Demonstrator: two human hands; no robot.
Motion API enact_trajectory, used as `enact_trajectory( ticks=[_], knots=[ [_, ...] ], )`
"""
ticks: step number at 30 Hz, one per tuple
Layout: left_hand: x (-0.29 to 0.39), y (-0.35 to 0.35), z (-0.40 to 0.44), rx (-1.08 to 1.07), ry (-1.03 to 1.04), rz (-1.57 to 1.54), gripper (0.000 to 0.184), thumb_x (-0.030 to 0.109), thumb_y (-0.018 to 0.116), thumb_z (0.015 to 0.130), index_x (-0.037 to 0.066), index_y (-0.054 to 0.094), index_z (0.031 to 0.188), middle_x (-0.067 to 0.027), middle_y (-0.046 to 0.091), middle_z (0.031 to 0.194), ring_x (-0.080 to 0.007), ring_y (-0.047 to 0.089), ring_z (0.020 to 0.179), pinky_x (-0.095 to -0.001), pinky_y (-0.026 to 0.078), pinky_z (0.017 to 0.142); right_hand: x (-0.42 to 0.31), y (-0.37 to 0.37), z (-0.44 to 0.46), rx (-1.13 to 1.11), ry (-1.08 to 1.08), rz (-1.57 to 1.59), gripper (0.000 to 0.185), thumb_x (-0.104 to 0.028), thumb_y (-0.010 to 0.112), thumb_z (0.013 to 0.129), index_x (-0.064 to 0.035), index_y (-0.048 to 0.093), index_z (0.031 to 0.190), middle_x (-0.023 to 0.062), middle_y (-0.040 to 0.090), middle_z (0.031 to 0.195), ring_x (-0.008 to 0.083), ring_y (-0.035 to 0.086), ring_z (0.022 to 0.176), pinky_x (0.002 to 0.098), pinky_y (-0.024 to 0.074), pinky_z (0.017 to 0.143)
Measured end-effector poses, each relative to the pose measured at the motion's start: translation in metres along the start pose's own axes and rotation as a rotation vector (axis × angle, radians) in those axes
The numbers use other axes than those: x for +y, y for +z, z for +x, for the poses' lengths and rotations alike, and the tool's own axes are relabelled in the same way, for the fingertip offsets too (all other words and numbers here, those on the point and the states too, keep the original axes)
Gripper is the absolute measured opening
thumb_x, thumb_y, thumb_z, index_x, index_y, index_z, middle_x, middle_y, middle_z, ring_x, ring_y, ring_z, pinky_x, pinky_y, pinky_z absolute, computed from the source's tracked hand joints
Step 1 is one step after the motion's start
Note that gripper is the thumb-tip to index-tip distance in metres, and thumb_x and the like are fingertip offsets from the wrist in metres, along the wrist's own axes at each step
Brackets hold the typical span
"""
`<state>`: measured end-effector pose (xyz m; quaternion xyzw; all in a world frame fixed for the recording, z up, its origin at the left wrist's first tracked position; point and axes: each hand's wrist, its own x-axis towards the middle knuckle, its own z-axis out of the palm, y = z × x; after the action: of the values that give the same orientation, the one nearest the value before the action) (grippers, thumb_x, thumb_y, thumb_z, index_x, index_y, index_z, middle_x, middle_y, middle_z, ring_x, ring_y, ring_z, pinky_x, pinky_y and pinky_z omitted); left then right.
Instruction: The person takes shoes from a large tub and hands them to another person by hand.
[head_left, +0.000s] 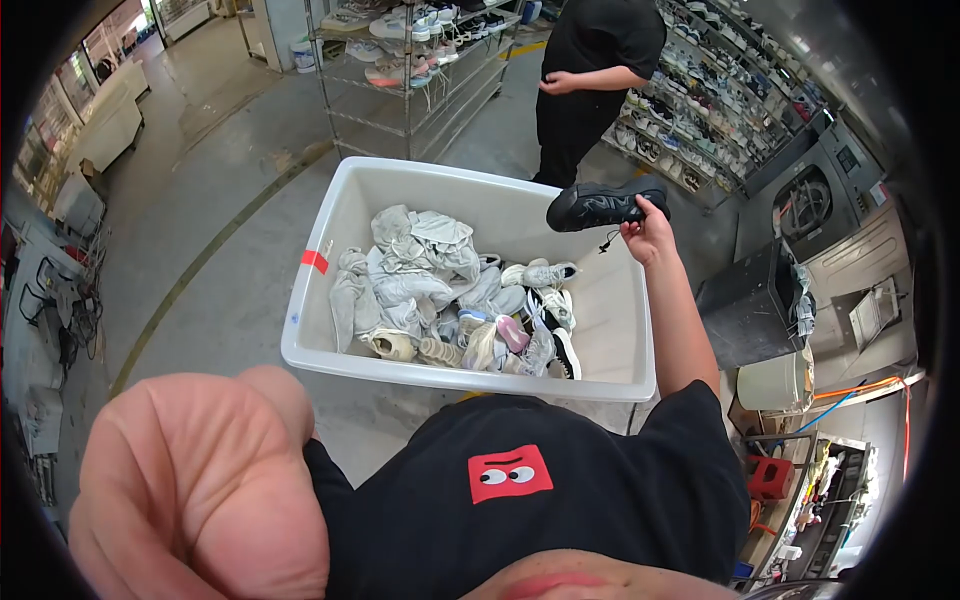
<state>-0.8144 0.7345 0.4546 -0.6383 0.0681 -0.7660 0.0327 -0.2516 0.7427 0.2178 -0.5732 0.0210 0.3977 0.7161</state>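
Note:
My right hand (650, 236) is closed around one end of a black sneaker (592, 208), held up at the right rim of a large white bin (610, 310). A thin dark cord with a small toggle hangs below the sneaker. Inside the bin are several light-coloured shoes (512, 334) and a heap of whitish cloths (425, 245). Close to the camera at the lower left is my left hand (205, 485), its palm filling that corner. The fingers of that hand are mostly hidden, and nothing is visible in it.
Past the bin, a person (600, 75) in black stands with one forearm across the body. A wire rack (408, 80) with shoes stands behind the bin; more shoe shelves (700, 100) line the back right. A front-loading machine (810, 205) and black bin (745, 310) are at right.

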Motion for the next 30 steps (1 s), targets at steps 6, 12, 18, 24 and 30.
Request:
enact_trajectory(
  ticks=[6, 12, 18, 24, 30],
  knots=[
    [-0.008, 0.006, 0.003, 0.120, 0.025, 0.094, 0.039, 0.043, 0.045, 0.094, 0.020, 0.073, 0.108, 0.0097, 0.070, 0.111, -0.0056, 0.062, 0.098, -0.0340, 0.049, 0.087, -0.003, 0.010, -0.001, -0.011, -0.021, -0.017, 0.027, -0.030, 0.074, 0.091, -0.0099, 0.056, 0.091, 0.0000, 0.049, 0.075, 0.0092, 0.046, 0.057, 0.0252, 0.0531, 0.057],
    [-0.018, -0.006, 0.005, 0.099, 0.023, 0.105, 0.043, 0.043, 0.043, 0.094, 0.016, 0.074, 0.107, 0.0070, 0.071, 0.114, -0.0068, 0.064, 0.102, -0.0348, 0.050, 0.089, -0.012, 0.024, 0.008, -0.011, -0.014, -0.059, 0.029, -0.032, 0.073, 0.092, -0.0097, 0.055, 0.085, -0.0007, 0.048, 0.068, 0.0096, 0.044, 0.053, 0.0252, 0.0524, 0.055],
    [-0.020, -0.038, 0.006, -0.066, 0.007, 0.029, 0.044, 0.045, 0.044, 0.094, 0.014, 0.072, 0.109, 0.0048, 0.070, 0.116, -0.0084, 0.063, 0.104, -0.0350, 0.049, 0.091, -0.017, 0.023, 0.017, -0.064, -0.044, -0.079, 0.025, -0.031, 0.073, 0.092, -0.0116, 0.057, 0.088, 0.0004, 0.051, 0.075, 0.0099, 0.048, 0.056, 0.0253, 0.0524, 0.055],
    [-0.027, -0.069, -0.018, -0.086, -0.104, 0.106, 0.046, 0.046, 0.045, 0.095, 0.013, 0.071, 0.111, 0.0026, 0.069, 0.118, -0.0101, 0.062, 0.107, -0.0353, 0.047, 0.093, -0.022, 0.025, 0.025, -0.182, -0.070, -0.059, 0.019, -0.032, 0.072, 0.092, -0.0170, 0.062, 0.098, -0.0017, 0.059, 0.094, 0.0100, 0.058, 0.074, 0.0225, 0.0501, 0.056],
    [-0.055, -0.066, -0.070, -0.041, -0.559, 0.265, 0.048, 0.048, 0.046, 0.095, 0.011, 0.069, 0.113, 0.0005, 0.068, 0.120, -0.0118, 0.061, 0.109, -0.0355, 0.046, 0.095, -0.017, 0.033, 0.011, -0.143, -0.072, -0.050, 0.016, -0.031, 0.069, 0.093, -0.0173, 0.062, 0.099, -0.0020, 0.062, 0.084, 0.0118, 0.057, 0.066, 0.0248, 0.0478, 0.051]
  ],
)
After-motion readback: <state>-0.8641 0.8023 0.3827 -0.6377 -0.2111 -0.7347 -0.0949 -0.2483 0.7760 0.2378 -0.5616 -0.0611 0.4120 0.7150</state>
